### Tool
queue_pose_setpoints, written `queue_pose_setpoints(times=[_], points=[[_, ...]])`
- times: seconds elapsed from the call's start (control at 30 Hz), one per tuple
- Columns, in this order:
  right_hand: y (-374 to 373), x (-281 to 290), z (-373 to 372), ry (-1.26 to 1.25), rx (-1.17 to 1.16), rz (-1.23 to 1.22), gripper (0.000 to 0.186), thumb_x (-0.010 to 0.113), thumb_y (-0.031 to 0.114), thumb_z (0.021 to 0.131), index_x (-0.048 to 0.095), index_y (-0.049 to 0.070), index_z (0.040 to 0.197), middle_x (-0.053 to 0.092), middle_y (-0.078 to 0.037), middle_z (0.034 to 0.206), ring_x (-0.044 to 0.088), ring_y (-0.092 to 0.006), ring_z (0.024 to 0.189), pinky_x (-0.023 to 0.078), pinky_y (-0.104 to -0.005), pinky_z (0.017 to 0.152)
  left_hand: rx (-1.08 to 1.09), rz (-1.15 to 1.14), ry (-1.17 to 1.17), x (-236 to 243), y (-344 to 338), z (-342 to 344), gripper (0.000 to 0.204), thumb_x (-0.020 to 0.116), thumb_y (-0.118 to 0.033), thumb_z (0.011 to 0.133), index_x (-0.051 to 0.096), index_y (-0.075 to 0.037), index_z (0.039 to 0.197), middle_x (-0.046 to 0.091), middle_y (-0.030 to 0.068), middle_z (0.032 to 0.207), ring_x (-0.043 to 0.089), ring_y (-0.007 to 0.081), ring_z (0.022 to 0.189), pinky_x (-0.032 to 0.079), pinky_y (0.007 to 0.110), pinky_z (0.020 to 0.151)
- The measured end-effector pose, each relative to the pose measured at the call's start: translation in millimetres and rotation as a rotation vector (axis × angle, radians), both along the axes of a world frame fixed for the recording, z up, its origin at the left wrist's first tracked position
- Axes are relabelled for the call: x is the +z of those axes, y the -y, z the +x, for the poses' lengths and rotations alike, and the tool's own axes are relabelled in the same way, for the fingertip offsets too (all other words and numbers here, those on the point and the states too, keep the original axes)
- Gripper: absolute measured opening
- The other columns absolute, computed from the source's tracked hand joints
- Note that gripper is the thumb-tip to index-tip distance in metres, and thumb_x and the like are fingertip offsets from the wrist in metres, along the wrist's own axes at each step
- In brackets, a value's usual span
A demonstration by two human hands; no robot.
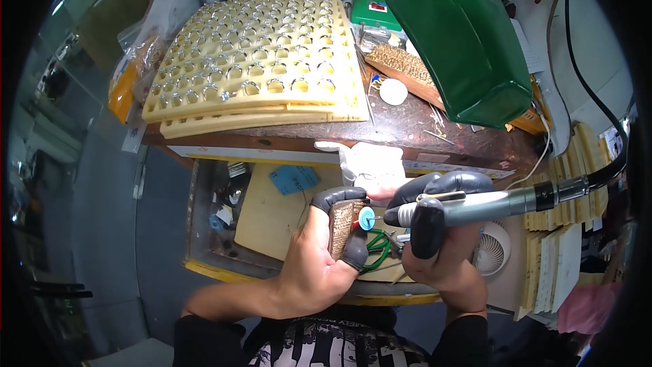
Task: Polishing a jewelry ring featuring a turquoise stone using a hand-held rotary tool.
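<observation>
My left hand, with black finger cots, grips a small wooden block with a brassy, bristly face; a small red piece shows at its right side. My right hand, also in black cots, holds a silver rotary handpiece on a black cable. Its small blue disc is beside the block; whether they touch I cannot tell. A pale padded rest at the bench edge is behind both hands. Below them in the open drawer lie green-handled pliers, partly hidden.
Stacked foam trays of silver rings cover the back left of the bench. A green lamp hood hangs at right over a long bristled block, loose tools and a white disc. Foam boards and a small fan are at right.
</observation>
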State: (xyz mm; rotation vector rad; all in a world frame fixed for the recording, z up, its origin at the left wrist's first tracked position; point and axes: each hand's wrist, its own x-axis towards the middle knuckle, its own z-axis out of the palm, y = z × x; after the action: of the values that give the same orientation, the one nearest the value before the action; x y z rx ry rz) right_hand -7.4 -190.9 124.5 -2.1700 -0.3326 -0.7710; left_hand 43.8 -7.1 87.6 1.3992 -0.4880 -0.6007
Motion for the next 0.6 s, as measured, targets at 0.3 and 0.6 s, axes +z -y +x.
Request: queue_pose_setpoints(times=[0.3, 0.6], points=[[1, -4, 2, 0.043, 0.045, 0.008, 0.023, 0.046, 0.017, 0.104, 0.037, -0.001, 0.114, 0.062, -0.018, 0.092, 0.066, -0.0201, 0.077, 0.055, -0.0323, 0.07, 0.156, -0.049, 0.277, -5, 13, -9, 0.049, 0.064, -0.005, 0.089, 0.045, 0.004, 0.133, 0.066, 0.0174, 0.108, 0.066, 0.024, 0.098, 0.051, 0.036, 0.088], [-2, -5, 3, 0.086, 0.016, -0.013, 0.021, 0.047, 0.015, 0.103, 0.042, -0.003, 0.112, 0.063, -0.018, 0.092, 0.067, -0.0218, 0.077, 0.055, -0.0329, 0.068, 0.156, 0.021, 0.312, -7, 13, -8, 0.049, 0.064, -0.005, 0.09, 0.045, 0.005, 0.133, 0.065, 0.0191, 0.111, 0.066, 0.0276, 0.101, 0.052, 0.038, 0.089]])
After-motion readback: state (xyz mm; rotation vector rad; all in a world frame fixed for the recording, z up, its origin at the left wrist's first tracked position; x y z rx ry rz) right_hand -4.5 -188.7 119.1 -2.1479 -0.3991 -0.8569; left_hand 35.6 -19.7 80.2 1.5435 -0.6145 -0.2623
